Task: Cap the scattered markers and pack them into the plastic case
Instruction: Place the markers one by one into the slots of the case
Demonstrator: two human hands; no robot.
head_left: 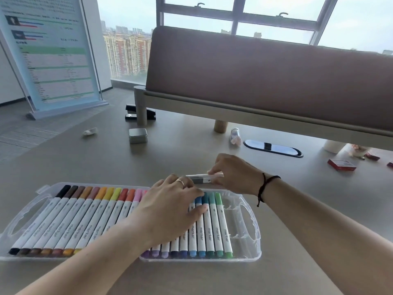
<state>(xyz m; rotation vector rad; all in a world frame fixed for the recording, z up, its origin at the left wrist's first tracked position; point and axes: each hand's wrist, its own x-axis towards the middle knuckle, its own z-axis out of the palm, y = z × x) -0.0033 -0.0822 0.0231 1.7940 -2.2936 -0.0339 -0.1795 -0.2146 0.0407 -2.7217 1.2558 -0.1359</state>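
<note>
Both hands work at the far edge of the clear plastic marker case (253, 228), which lies flat on the pale grey desk (102, 158). The left hand (170, 207) lies palm-down across the row of white-barrelled markers with coloured caps (89, 220), fingers fairly straight and pressing on the blue ones — holding them in place, by the look of it. The right hand (234, 173) pinches a white marker with a dark band (202, 179) by its end, just beyond the case's far rim; whether its cap is fully seated cannot be told.

The case looks nearly full, with empty slots visible only at the right end past the green marker (222, 222), so this is likely among the last to go in.

The risks from here are modest. If that marker is dropped in askew it may ride on its neighbour instead of settling into a slot, and a later closing of the case would jam. A loose cap could pop off on the way — or the pressing hand, lifting carelessly, could drag the blue markers out of line.

A small silver tin (138, 135) and a black stapler (139, 114) sit well apart, further back.
</note>
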